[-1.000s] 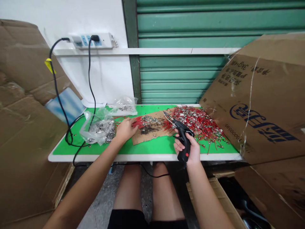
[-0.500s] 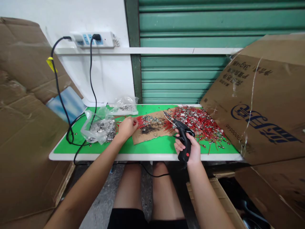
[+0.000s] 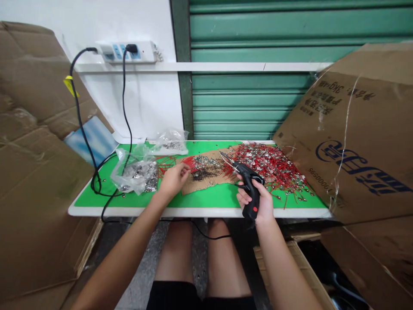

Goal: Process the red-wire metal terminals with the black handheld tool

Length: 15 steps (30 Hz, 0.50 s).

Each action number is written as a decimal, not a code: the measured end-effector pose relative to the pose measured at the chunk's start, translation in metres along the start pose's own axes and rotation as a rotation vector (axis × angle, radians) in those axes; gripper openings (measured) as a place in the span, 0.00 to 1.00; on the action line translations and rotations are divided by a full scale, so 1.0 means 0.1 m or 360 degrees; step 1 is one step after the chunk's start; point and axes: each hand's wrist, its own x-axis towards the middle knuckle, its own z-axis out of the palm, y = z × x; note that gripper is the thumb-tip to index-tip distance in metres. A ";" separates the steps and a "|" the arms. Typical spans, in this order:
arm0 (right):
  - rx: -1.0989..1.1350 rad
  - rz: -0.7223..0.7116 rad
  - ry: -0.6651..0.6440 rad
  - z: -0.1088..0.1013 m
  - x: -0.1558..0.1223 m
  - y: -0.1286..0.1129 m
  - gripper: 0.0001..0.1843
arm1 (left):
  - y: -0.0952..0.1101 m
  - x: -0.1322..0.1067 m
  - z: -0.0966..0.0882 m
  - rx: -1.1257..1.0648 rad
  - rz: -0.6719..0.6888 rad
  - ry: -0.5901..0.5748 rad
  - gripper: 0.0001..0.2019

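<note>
My right hand [image 3: 261,202] is wrapped round a black glue gun [image 3: 248,184] with a red switch, its nozzle pointing up-left over a torn cardboard sheet [image 3: 206,174]. On the cardboard lie small metal pieces with red wires [image 3: 201,162]. My left hand [image 3: 173,179] hovers at the cardboard's left edge with fingers curled and pinched at a red wire piece. A big heap of red-wired metal parts [image 3: 272,165] lies just beyond the gun on the green table [image 3: 200,199].
Clear plastic bags of metal parts [image 3: 137,174] lie at the table's left, another bag [image 3: 169,144] behind. Black cords [image 3: 97,181] run from a wall power strip [image 3: 127,51] across the table. Large cardboard boxes [image 3: 358,129] crowd the right, more cardboard [image 3: 35,142] the left.
My left hand has lifted slightly and drawn a little right along the cardboard's edge, its fingers closing into a pinch. The right hand with the glue gun has stayed put.
</note>
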 end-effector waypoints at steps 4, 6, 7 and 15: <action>-0.0095 -0.0013 0.0003 -0.01 0.01 0.00 0.13 | -0.05 -0.13 0.13 -0.0113 0.0003 0.0048 0.05; -0.0173 -0.0023 -0.0001 -0.01 0.01 0.00 0.13 | -0.08 -0.16 0.18 -0.0042 0.0039 0.0109 0.05; -0.0222 -0.0027 -0.0004 -0.01 0.01 0.00 0.13 | -0.10 -0.16 0.20 -0.0010 0.0057 0.0141 0.05; -0.0445 0.0042 0.0128 0.06 0.04 0.01 0.14 | -0.14 -0.18 0.24 0.0017 0.0135 0.0209 0.04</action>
